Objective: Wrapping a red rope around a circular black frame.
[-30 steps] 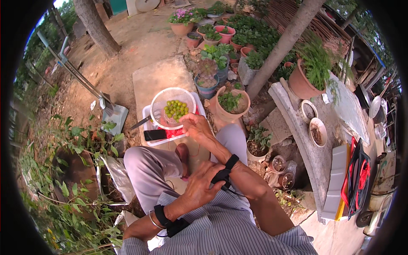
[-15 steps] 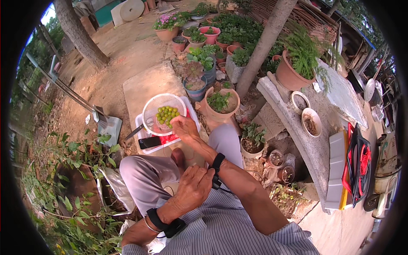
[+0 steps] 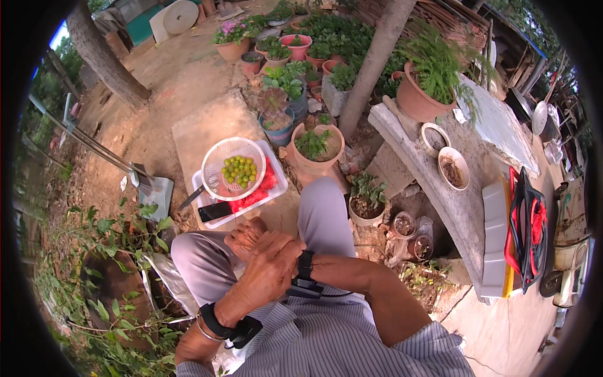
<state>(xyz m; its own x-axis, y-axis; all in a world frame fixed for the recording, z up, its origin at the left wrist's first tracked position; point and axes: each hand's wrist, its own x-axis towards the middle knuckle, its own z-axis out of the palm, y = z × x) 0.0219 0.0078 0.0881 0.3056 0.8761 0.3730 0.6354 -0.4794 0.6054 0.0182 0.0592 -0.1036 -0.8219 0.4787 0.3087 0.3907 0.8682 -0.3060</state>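
My left hand (image 3: 270, 265) is closed over my lap, its fingers bent against the back of my right hand. Behind it, my right hand (image 3: 245, 239) is curled with its fingers together; anything inside either hand is hidden. Beyond my knees, a white plastic colander (image 3: 217, 154) holds several small round yellow-green fruits (image 3: 239, 171). It rests on a white tray (image 3: 281, 183). A red plastic bag (image 3: 256, 196) and a black phone (image 3: 215, 212) lie at the tray's near side. A dark knife (image 3: 191, 197) sticks out from its left edge.
Potted plants (image 3: 314, 146) stand ahead and to the right, around a leaning tree trunk (image 3: 375, 69). A stone slab (image 3: 418, 166) lies to my right, with a grey crate (image 3: 495, 242) and black-red bag (image 3: 529, 229) beyond. Leafy plants (image 3: 103, 301) crowd my left side.
My right hand has drawn back from the fruits in the colander to my lap, beside my left hand. My left hand has shifted slightly left and stays closed.
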